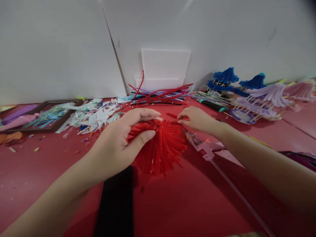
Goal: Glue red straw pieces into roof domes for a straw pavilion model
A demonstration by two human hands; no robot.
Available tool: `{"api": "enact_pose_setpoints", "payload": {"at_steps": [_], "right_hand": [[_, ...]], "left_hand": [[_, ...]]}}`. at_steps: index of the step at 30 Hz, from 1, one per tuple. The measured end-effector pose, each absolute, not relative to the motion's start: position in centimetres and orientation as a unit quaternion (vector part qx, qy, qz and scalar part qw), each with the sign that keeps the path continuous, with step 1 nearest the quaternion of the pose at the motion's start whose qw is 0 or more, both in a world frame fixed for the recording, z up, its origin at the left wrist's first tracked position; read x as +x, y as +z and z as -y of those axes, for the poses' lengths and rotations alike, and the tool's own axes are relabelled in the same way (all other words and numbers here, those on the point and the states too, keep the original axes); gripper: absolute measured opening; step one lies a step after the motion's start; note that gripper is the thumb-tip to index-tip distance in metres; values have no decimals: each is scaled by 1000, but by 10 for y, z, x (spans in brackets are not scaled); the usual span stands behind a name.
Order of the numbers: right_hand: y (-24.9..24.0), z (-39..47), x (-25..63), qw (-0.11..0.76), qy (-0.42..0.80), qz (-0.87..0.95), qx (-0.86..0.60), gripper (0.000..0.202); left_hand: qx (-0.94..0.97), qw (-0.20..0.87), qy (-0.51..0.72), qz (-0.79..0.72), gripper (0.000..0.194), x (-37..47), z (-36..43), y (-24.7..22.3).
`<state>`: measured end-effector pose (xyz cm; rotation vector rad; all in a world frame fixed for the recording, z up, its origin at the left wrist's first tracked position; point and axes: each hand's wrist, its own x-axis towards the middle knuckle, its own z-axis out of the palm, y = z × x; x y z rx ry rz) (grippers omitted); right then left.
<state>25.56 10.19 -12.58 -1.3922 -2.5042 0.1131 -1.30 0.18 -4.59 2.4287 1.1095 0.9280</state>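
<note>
left hand (115,144): grasping red fuzzy dome (164,148) | right hand (197,121): seemingly pinching red strip (172,116) | glue gun (206,150) nearby

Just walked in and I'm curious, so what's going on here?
Someone's left hand steadies a fringed red cone of fuzzy stems by its top. The right hand is beside it, fingertips at a short red piece. A pink glue gun lies nearby, and fringed blue and lilac pieces stand off to the right.

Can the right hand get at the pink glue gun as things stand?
Probably yes: the pink glue gun lies on the red table close to the right hand, and nothing seems to block the short way between them.
</note>
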Motion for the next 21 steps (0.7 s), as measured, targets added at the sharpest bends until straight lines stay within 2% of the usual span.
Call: {"api": "enact_pose_setpoints", "payload": {"at_steps": [3, 6, 8, 11, 12, 14, 18, 21], "right_hand": [[-130, -119, 252, 131, 69, 870, -471, 3], [-130, -126, 250, 180, 79, 862, -468, 8], [-122, -118, 246, 248, 66, 840, -478, 11], [-96, -81, 233, 386, 43, 798, -461, 26], [-85, -64, 228, 466, 46, 775, -424, 19], [-63, -29, 218, 536, 24, 761, -365, 3], [-44, 14, 204, 469, 23, 815, -340, 8], [-48, 17, 201, 478, 58, 819, -312, 4]], "left_hand": [[845, 184, 324, -383, 27, -14, -1, -46], [837, 207, 339, -378, 30, -15, -1, -48], [825, 200, 366, -381, 31, -15, 0, -49], [801, 165, 418, -396, 31, -13, 3, -50], [794, 152, 435, -397, 30, -12, 4, -49], [790, 126, 454, -393, 27, -11, 8, -47], [812, 80, 434, -383, 10, -10, 15, -41], [826, 85, 417, -371, 5, -10, 16, -41]]}}
